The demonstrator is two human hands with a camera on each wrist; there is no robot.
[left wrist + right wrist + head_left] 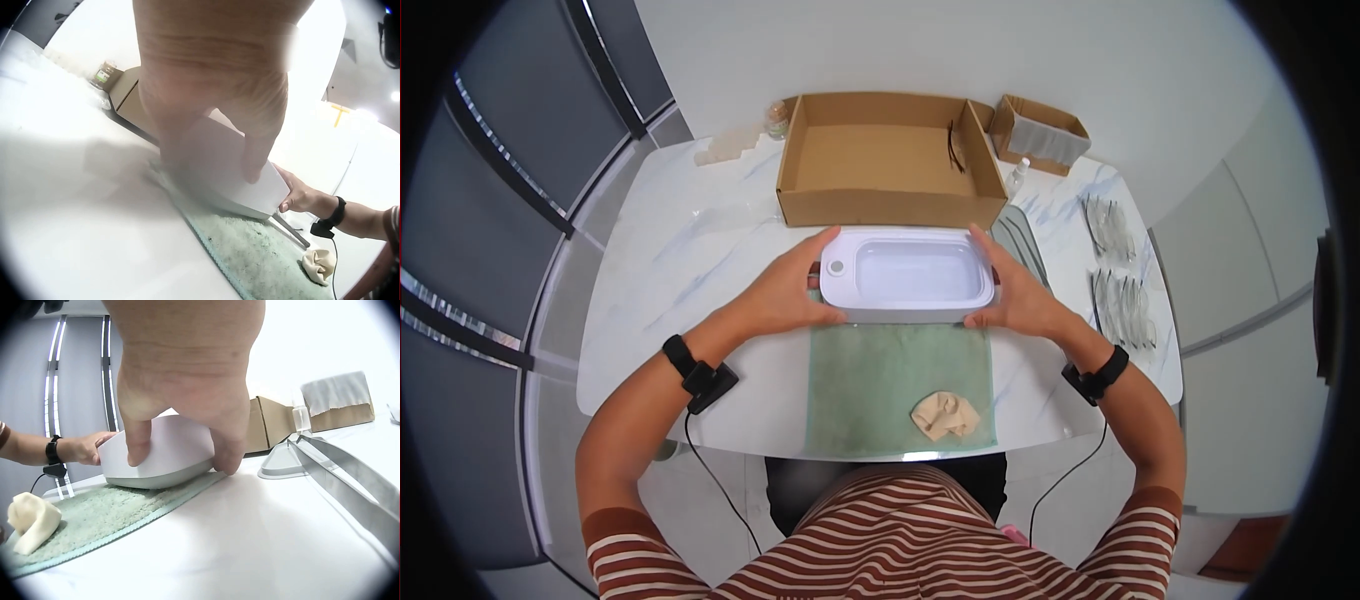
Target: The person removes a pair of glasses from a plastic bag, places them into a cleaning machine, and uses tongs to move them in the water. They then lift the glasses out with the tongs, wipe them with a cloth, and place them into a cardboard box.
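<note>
Both hands hold a white ultrasonic cleaner (pixel 920 272), an oblong tub with a shallow basin and a round button at its left. My left hand (pixel 785 290) grips the left end, thumb on the near side and fingers toward the far side. At the other end, my right hand (pixel 1025 300) grips it the same way. The cleaner's grey base (pixel 159 481) sits close over a green towel (pixel 900 370). On the towel's near right part lies a crumpled cream cloth (pixel 945 415).
Behind the cleaner stands an open cardboard box (pixel 875 205) with dark thin strips inside. A smaller box (pixel 1050 145), a spray bottle (pixel 1018 175) and a grey frame-like piece (pixel 350 475) are on the right. Several clear-wrapped items (pixel 1122 310) lie along the right edge; a jar (pixel 776 122) stands back left.
</note>
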